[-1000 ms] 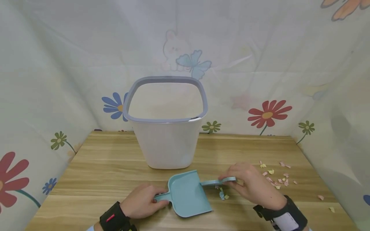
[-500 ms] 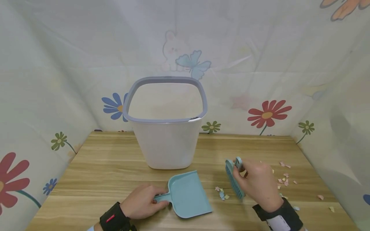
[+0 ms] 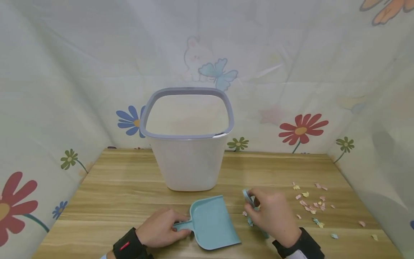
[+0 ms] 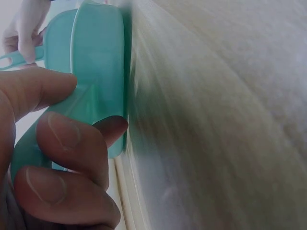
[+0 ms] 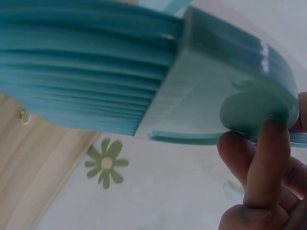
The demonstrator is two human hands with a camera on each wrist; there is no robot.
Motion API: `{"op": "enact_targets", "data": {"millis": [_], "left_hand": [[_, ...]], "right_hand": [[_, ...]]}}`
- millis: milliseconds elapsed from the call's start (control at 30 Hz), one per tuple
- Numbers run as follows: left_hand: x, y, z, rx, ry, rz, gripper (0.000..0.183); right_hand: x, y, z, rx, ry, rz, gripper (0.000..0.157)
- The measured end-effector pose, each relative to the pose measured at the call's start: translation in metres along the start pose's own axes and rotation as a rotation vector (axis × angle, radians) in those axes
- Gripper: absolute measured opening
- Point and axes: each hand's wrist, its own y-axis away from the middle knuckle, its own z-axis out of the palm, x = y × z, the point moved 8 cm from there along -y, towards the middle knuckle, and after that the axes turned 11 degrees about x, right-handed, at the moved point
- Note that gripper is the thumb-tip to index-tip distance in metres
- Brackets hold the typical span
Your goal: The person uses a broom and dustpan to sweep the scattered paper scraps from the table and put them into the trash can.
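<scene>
My left hand (image 3: 163, 228) grips the handle of a light-blue dustpan (image 3: 213, 223), which lies on the table with its open edge to the right. Thumb and fingers wrap the handle in the left wrist view, where the pan (image 4: 98, 48) stands beyond them. A matching small brush (image 5: 96, 67) is in my right hand (image 3: 273, 214), its bristles large in the right wrist view. In the head view that hand hides most of the brush, just right of the pan. Several paper scraps (image 3: 250, 221) lie between brush and dustpan.
Behind the dustpan stands a white bin (image 3: 191, 162) with a grey-blue rim. More pink, yellow and blue paper scraps (image 3: 312, 208) are scattered on the right of the wooden table (image 3: 123, 187). A flower-printed curtain (image 3: 258, 90) encloses the back and sides.
My right hand lifts the brush away from the pan's edge to the right, turns it, then brings it back left beside the small heap of scraps. The left hand and dustpan stay put.
</scene>
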Motion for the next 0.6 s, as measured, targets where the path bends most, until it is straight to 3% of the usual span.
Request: {"op": "enact_targets", "data": {"millis": [267,433,600], "left_hand": [[0.001,0.001,0.000,0.005,-0.004,0.006,0.042],[0.000,0.000,0.000,-0.007,-0.004,-0.015,0.040],[0.000,0.000,0.000,-0.018,-0.006,-0.031,0.038]], "right_hand": [[-0.020,-0.005,0.008,-0.017,-0.249,0.076,0.018],[-0.007,-0.009,-0.007,0.091,-0.408,0.163,0.018],[0.010,-0.008,-0.022,0.139,-0.417,0.210,0.024]]}}
